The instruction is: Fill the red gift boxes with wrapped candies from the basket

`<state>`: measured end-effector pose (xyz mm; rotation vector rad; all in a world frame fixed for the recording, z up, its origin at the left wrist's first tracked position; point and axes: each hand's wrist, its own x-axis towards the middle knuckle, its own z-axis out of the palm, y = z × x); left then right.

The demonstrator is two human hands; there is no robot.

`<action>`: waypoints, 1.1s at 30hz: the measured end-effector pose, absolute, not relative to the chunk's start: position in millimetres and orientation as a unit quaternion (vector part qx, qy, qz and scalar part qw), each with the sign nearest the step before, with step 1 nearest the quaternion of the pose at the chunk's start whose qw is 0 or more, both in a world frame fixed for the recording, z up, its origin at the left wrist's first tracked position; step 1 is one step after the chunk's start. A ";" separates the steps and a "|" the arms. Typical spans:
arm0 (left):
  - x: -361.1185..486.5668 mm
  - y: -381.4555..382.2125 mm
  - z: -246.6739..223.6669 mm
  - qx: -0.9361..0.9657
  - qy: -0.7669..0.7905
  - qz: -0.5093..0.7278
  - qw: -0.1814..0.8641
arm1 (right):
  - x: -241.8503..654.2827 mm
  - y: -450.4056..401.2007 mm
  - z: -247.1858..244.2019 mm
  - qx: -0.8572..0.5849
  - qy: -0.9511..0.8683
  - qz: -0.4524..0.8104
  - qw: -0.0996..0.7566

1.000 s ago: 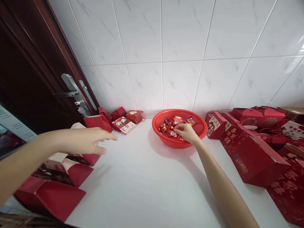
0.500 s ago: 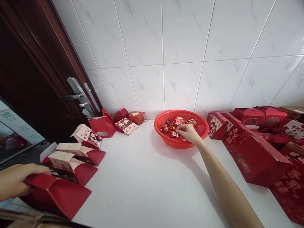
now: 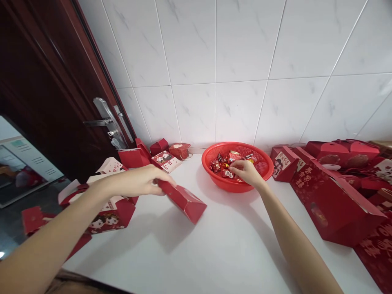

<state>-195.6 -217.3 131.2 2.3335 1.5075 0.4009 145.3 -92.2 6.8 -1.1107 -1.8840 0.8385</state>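
Observation:
My left hand (image 3: 150, 179) grips a red paper candy box (image 3: 187, 200) by its edge and holds it tilted over the middle of the white table, its shadow below. The red plastic basket (image 3: 228, 185) stands near the wall with wrapped candies (image 3: 228, 166) in it. Over its near right part, my right hand (image 3: 246, 171) has thumb and fingertips pinched together at the candies. Whether a candy is between those fingertips cannot be made out.
On the left stand several red and cream boxes (image 3: 114, 216), partly behind my left forearm. Small boxes (image 3: 167, 161) sit by the wall. Many larger red boxes (image 3: 333, 200) line the right side. A dark door (image 3: 61, 81) with a metal handle is at the left.
My left hand has lifted the red box from the row on the left and carried it right, towards the basket. My right hand stays at the candies. The view has shifted slightly.

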 end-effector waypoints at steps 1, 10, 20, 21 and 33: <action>-184.6 -207.1 128.6 0.835 0.503 0.096 0.203 | 144.9 -93.1 7.9 -0.429 -0.740 0.336 0.393; -117.4 -145.4 91.3 0.885 0.370 0.186 0.212 | 127.4 -112.1 23.9 -0.291 -0.792 0.394 0.365; -95.8 -153.8 64.7 0.790 0.431 0.331 0.285 | 124.6 -119.5 29.0 -0.278 -0.779 0.476 0.299; -99.4 -156.8 64.4 0.782 0.437 0.334 0.293 | 125.5 -118.6 28.1 -0.283 -0.775 0.484 0.293; -120.6 -179.1 58.1 0.767 0.451 0.358 0.284 | 142.8 -125.5 46.6 -0.242 -0.839 0.410 0.263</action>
